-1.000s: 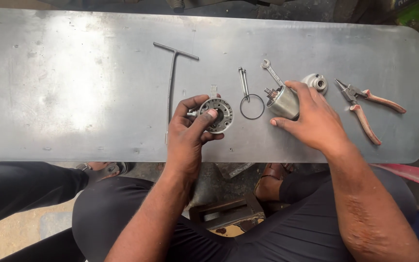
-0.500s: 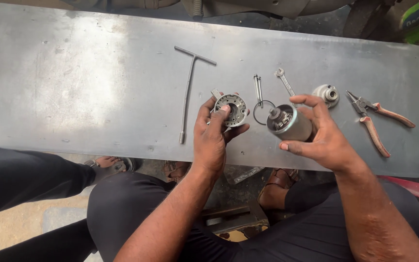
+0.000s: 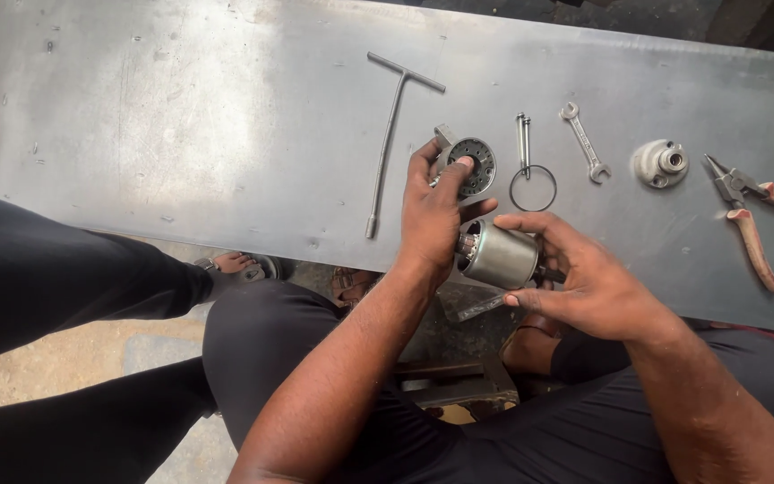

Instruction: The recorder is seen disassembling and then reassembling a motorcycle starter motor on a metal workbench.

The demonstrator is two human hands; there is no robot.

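Disc: left side hidden behind the left hand.
Cylinder: right end covered by the right hand; inner parts too small to tell.
Pliers: one handle cut off at the right edge.
Sheet: runs out of frame at the right.

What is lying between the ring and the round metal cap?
A small spanner lies between the ring and the cap, on the metal table, seen from the head view.

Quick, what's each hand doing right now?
Left hand: gripping the round toothed disc.
Right hand: holding the metal cylinder.
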